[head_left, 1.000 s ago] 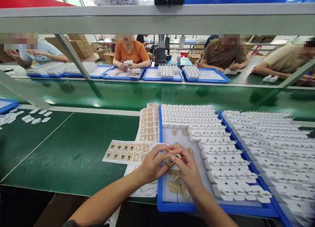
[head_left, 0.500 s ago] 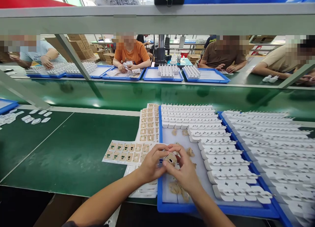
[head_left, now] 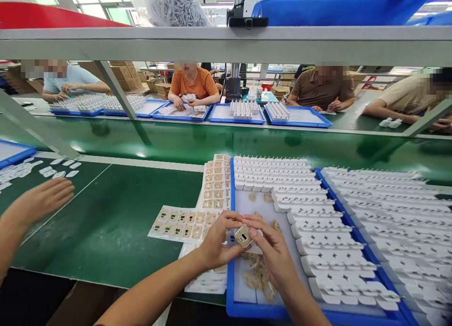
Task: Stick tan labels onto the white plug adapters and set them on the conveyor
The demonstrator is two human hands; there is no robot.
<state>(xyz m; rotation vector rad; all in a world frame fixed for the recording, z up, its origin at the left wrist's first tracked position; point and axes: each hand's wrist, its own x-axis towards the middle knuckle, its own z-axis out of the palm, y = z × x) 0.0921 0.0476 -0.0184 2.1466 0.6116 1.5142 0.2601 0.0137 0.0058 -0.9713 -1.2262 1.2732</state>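
Note:
Between my two hands is a small white USB charger (head_left: 243, 236), its end face with a dark port slot turned up toward me and a tan film over that face. My left hand (head_left: 219, 241) grips it from the left, fingers curled around its far side. My right hand (head_left: 276, 255) closes on it from the right, the thumb pressing at the edge of the face. Below them lies a blue-rimmed tray (head_left: 231, 288) with rows of white chargers (head_left: 332, 243) and crumpled tan film pieces (head_left: 259, 279). Left of the tray, a sheet of tan stickers (head_left: 181, 222) overlaps other sheets.
Another person's hand (head_left: 44, 201) reaches in over the green table (head_left: 116, 222) from the left. A second tray of chargers (head_left: 399, 222) adjoins on the right. White flat pieces (head_left: 58, 168) lie far left. A shelf beam (head_left: 197, 48) crosses above; co-workers sit opposite.
Another person's hand has come into view at the left. My right thumb has shifted on the charger's face. The view has tilted up slightly, so everything sits lower.

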